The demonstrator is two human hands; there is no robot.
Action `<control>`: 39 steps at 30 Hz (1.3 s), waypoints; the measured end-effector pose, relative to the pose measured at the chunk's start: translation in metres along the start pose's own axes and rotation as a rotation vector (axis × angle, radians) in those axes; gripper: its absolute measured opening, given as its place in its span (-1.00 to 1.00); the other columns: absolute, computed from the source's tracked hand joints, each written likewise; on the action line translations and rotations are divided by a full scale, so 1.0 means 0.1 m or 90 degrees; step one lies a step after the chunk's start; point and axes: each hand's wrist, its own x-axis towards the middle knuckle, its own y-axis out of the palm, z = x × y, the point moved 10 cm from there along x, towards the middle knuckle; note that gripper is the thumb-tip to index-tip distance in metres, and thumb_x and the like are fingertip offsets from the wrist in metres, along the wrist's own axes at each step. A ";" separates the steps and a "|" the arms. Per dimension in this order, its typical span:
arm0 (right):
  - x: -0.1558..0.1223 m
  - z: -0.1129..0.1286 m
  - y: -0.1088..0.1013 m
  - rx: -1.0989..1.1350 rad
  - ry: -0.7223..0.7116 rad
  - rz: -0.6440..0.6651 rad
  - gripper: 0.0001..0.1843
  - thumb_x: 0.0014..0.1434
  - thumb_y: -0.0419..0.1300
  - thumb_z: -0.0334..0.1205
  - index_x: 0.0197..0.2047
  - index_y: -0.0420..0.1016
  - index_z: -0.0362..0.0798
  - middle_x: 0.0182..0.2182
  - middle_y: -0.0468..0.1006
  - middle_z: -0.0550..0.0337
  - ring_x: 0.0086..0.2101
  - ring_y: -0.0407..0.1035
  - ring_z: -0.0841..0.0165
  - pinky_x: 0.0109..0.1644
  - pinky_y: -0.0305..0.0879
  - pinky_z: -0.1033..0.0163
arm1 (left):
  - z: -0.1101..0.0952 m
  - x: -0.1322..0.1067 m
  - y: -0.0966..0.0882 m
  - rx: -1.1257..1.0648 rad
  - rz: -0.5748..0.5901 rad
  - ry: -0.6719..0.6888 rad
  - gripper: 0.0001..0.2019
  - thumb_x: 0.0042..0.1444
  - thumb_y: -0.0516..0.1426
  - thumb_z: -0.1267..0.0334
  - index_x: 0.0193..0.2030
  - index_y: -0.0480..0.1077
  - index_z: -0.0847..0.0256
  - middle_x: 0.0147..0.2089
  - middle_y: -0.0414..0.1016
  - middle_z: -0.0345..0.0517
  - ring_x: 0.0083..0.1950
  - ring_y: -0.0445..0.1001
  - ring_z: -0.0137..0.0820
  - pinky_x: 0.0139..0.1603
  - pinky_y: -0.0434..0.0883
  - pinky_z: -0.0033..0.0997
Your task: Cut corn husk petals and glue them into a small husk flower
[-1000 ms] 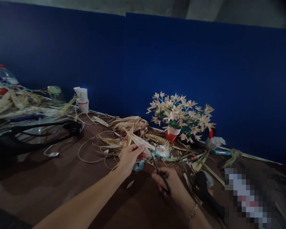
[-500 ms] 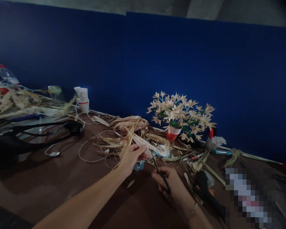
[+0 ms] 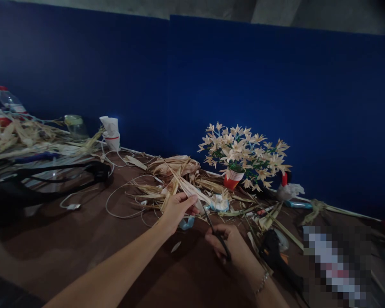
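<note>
My left hand [image 3: 176, 209] pinches a long dried leaf strip [image 3: 188, 189] that slants up to the left over a pile of dried leaves [image 3: 171, 173]. My right hand [image 3: 232, 246] is closed round the black handles of a pair of scissors [image 3: 215, 231]. The blades point up toward the strip's lower end, right beside my left fingertips. A small cut scrap [image 3: 176, 247] lies on the brown table [image 3: 83, 244] under my left wrist.
A red-and-white cup of pale handmade flowers [image 3: 244, 156] stands behind the pile. A black glue gun [image 3: 277, 256] lies right of my right hand. White cable [image 3: 115, 205], a black strap [image 3: 51, 179], a jar [image 3: 74, 126] and a white cup [image 3: 111, 136] lie to the left. A blue panel [image 3: 211, 85] backs the table.
Almost nothing has moved. My right hand with the scissors has drifted slightly down and to the right; my left hand keeps its hold on the strip.
</note>
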 end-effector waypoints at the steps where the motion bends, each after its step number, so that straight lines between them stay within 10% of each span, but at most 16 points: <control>1: 0.00 -0.01 0.00 0.005 -0.004 0.004 -0.56 -0.16 0.24 0.10 -0.42 0.37 -0.15 -0.83 0.21 0.44 -0.80 0.01 0.59 -0.77 -0.06 0.47 | 0.00 0.00 0.00 0.002 0.006 0.002 -0.74 -0.20 0.25 0.13 -0.52 0.37 0.31 -0.64 0.38 -0.26 -0.60 0.42 -0.50 -0.57 0.32 -0.58; 39: -0.07 0.02 0.06 -0.028 0.027 0.101 -0.59 -0.15 0.23 0.06 -0.42 0.38 -0.16 -0.83 0.19 0.44 -0.80 0.00 0.61 -0.76 -0.11 0.48 | 0.06 0.05 0.09 0.080 0.161 -0.078 -0.72 -0.24 0.27 0.10 -0.57 0.38 0.30 -0.66 0.41 -0.21 -0.65 0.41 -0.49 -0.64 0.31 -0.60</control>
